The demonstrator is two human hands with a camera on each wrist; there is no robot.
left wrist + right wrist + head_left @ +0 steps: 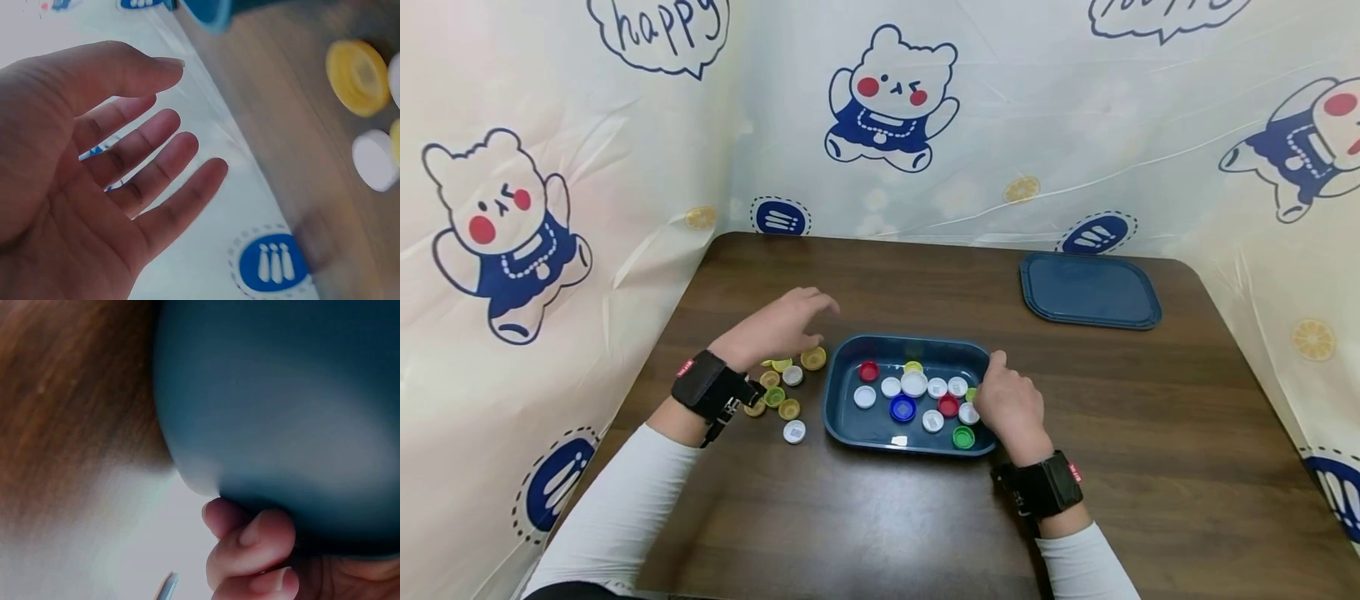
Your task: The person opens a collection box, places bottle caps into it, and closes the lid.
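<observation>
Brn wood tbl (pixel 1150 433), soft glare (pixel 880 496); wht bear-print sheet (pixel 1037 108) bhd + both sides.

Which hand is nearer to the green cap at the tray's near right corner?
The right hand, gripping the tray at its right end, near the green cap. The left hand hovers farther off, by the far left corner, near loose caps.

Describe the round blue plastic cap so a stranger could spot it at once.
On the brown wood-grained table, find the dark blue rectangular tray whose right end the right hand grips. Near its middle, in the head view, look just below the large white plastic cap. The round blue plastic cap is the only blue one in the tray.
</observation>
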